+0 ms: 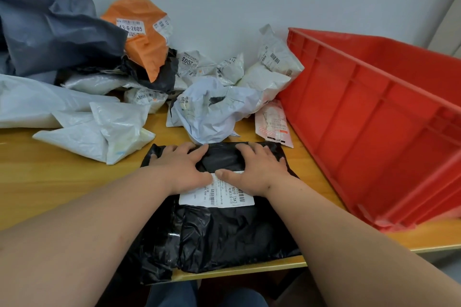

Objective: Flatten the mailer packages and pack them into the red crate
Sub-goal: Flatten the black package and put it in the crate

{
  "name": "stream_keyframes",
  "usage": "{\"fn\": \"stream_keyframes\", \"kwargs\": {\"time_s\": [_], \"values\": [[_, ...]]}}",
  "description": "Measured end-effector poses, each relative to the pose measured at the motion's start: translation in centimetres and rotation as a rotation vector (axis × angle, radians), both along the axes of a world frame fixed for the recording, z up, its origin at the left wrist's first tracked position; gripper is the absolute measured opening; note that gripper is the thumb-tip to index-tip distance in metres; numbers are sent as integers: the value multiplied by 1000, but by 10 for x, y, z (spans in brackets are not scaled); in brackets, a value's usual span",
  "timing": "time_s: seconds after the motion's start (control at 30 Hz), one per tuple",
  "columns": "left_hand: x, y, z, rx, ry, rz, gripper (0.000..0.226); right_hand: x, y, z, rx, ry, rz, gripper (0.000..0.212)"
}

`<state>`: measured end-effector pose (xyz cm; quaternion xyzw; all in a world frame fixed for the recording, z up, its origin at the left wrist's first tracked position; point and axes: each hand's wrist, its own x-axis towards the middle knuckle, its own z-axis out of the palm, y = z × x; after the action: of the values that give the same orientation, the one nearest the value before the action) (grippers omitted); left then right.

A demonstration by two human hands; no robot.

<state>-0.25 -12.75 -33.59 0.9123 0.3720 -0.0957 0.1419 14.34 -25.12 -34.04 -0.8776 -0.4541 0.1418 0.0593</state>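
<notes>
Both hands, left (178, 166) and right (257, 169), press flat with fingers spread, neither grip closed, on a black mailer (224, 229) at the tabletop's (62, 172) 6 o'clock edge; the red crate (374, 117) sits at 3 o'clock.

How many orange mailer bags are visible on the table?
1. The orange mailer stands at the back left against the wall, on top of the pile, beside the big grey bag. Others may be hidden under the pile.
</notes>
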Motion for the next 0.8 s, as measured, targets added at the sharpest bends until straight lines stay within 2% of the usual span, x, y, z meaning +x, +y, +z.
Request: {"fn": "stream_keyframes", "kwargs": {"time_s": [0.1, 0.2, 0.3, 0.47, 0.67, 0.8], "values": [[-17, 2, -3, 23, -71, 65, 95, 5, -10, 1, 72, 59, -99, 112], [-27, 0, -5, 22, -43, 119, 108, 7, -15, 0, -20, 34, -110, 120], [-28, -3, -6, -14, -18, 124, 110, 4, -19, 1, -96, -28, -102, 113], [-33, -8, 4, 132, -58, 120, 111, -7, -34, 8, -22, -120, -50, 90], [-38, -38, 11, 273, -56, 106, 108, -30, -52, 20, 29, -281, -32, 89], [-45, -49, -1, 117, 32, 106, 114, -39, -61, 13, -88, -172, -28, 99]]}}
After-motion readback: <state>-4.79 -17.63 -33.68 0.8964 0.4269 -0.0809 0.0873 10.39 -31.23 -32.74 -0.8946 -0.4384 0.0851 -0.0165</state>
